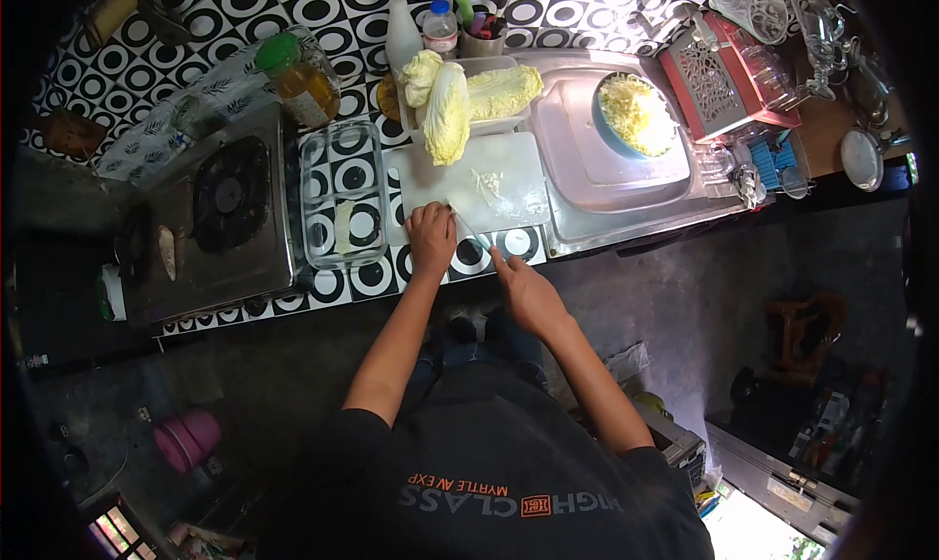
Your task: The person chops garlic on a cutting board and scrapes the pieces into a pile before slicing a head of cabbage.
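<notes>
One knife (pixel 474 232), grasped by the right hand (pixel 528 294), angles over the board (pixel 520 159) near cut pieces (pixel 486 183); the left hand (pixel 431 235) lies beside its tip, finger grip indeterminable.

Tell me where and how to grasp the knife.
Grip the knife by its handle, from the near right, where the right hand has it; its blade slants toward the cutting board and left hand, making that end likely best avoided.
</notes>
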